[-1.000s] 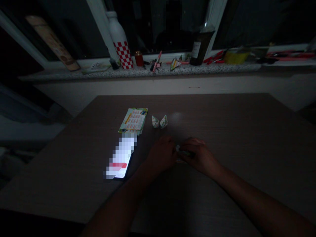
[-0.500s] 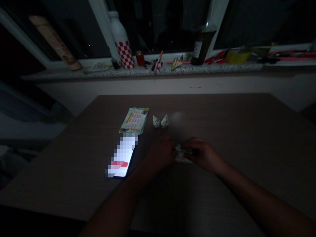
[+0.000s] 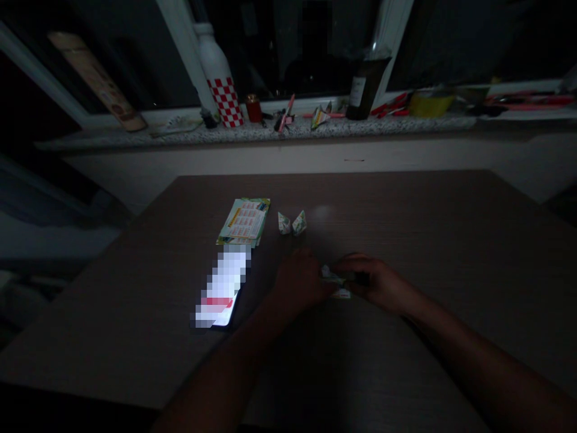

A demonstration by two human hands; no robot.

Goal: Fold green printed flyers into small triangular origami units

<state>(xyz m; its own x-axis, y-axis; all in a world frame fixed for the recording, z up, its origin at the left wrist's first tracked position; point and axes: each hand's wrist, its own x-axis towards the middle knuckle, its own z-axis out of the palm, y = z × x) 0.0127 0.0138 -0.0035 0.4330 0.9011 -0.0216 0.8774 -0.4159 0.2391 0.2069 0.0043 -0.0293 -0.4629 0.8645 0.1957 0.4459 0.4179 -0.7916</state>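
A small printed sheet of paper [image 3: 342,293], partly folded, lies on the table [image 3: 406,373] under both hands. My left hand [image 3: 300,279] is closed on its left side, with the thumb pressing along the near part. My right hand [image 3: 372,282] pinches its right side between thumb and fingers. The hands hide much of the paper, so its exact folds cannot be made out. Just beyond my left hand stand two small folded paper pieces [image 3: 292,224], pointed at the top and side by side.
A lit phone [image 3: 223,285] lies left of my left forearm, below a stack of printed paper sheets [image 3: 244,221]. On the windowsill [image 3: 270,131] behind the table stand a checkered white bottle [image 3: 220,84], a dark bottle [image 3: 363,90], a small red jar [image 3: 253,109] and several pens.
My left thumb has slid right along the near edge of the paper and covers more of it. My right hand has shifted slightly right. The view has tilted a little.
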